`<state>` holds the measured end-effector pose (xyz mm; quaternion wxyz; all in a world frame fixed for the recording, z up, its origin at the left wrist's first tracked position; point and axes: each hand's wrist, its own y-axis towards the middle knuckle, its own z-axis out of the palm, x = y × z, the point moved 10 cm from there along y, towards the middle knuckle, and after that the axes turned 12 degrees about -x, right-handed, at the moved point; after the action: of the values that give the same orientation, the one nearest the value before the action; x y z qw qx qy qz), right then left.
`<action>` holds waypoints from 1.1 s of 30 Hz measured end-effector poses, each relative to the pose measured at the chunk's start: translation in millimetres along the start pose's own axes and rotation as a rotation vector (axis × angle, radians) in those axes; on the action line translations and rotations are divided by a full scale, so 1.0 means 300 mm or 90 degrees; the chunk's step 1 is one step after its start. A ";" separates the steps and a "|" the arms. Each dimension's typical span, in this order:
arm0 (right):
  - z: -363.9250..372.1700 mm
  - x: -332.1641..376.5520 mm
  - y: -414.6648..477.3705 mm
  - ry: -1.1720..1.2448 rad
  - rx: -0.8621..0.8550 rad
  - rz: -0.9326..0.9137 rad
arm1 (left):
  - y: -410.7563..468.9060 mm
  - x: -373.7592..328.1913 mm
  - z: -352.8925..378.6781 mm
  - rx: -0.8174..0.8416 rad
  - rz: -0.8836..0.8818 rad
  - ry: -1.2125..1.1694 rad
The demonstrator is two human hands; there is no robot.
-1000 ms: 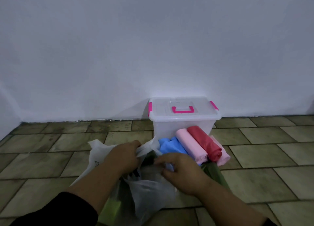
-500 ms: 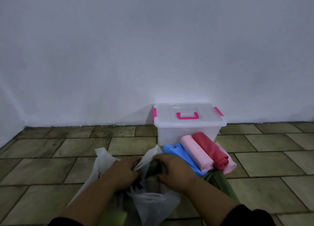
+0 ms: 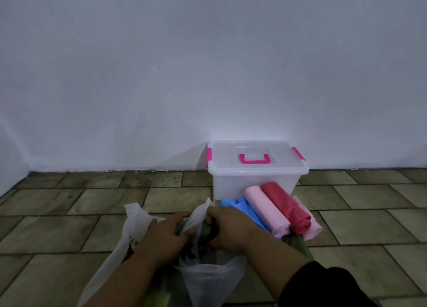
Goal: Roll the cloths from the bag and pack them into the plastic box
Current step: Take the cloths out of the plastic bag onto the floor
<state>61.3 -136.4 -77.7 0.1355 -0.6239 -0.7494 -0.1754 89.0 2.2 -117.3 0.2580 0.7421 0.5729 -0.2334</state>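
Progress: I am judging this mid-task. Three rolls are lying finished on the floor, at least one cloth is being drawn from the bag, and nothing is packed yet, with the box's lid on.
Sleeve (image 3: 323, 286): dark soft fabric, covering the right forearm nearest the viewer.
Bag (image 3: 136, 223): thin translucent white plastic, limp and crinkled, slumping on the floor before the person. Dark print is showing on its side but is too small to read.
Left hand (image 3: 166, 235): fingers are curling over the bag's rim, gripping it and holding the mouth apart.
Right hand (image 3: 231, 228): closing round the dark green cloth (image 3: 206, 231), which is sitting soft and bunched at the bag's mouth, not yet rolled.
Olive cloth (image 3: 298, 244): matte fabric, lying just right of the bag. I cannot tell whether it is rolled.
Blue roll (image 3: 245, 211): a smooth cylinder, lying against the pink one.
Pink roll (image 3: 265, 207): a tight, even cylinder, touching both neighbours.
Red roll (image 3: 286, 205): slightly wrinkled, its near end puckering.
Pale pink cloth (image 3: 312, 228): flat, peeking out beneath the rolls.
Plastic box (image 3: 254, 184): a rigid, cloudy-clear rectangle with a bright pink handle (image 3: 254, 160) and side latches. It is standing against the wall just behind the rolls.
Floor (image 3: 69, 226): mottled olive-brown tiles with dark grout lines.
Wall (image 3: 208, 64): plain, pale and matte.
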 end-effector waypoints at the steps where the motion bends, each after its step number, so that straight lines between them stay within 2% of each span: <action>1: -0.003 0.003 -0.002 -0.006 -0.001 -0.003 | 0.000 -0.002 -0.002 -0.005 0.002 -0.002; 11: 0.020 0.045 -0.028 -0.094 0.070 -0.011 | -0.026 -0.050 -0.040 -0.031 0.021 -0.003; 14: 0.012 0.039 -0.053 -0.028 0.058 0.022 | -0.041 -0.056 -0.057 -0.057 0.019 -0.019; 22: -0.286 -0.118 -0.190 0.268 -0.225 0.131 | -0.066 -0.052 -0.059 -0.051 -0.025 -0.026; 26: -0.446 -0.288 -0.300 0.382 -0.456 0.201 | -0.066 -0.064 -0.057 -0.050 -0.028 0.024; 29: -0.466 -0.315 -0.345 0.261 -0.582 0.200 | -0.071 -0.073 -0.056 -0.053 -0.016 0.058; 31: -0.417 -0.266 -0.329 0.118 -0.576 0.149 | -0.083 -0.083 -0.053 -0.049 0.003 0.089; 33: -0.339 -0.218 -0.292 -0.005 -0.511 0.109 | -0.108 -0.087 -0.043 -0.036 0.023 0.140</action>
<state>-14.4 -252.5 -22.0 -0.1073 -0.6883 -0.5674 -0.4392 52.2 -1.7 -94.6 0.2185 0.7659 0.5906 -0.1296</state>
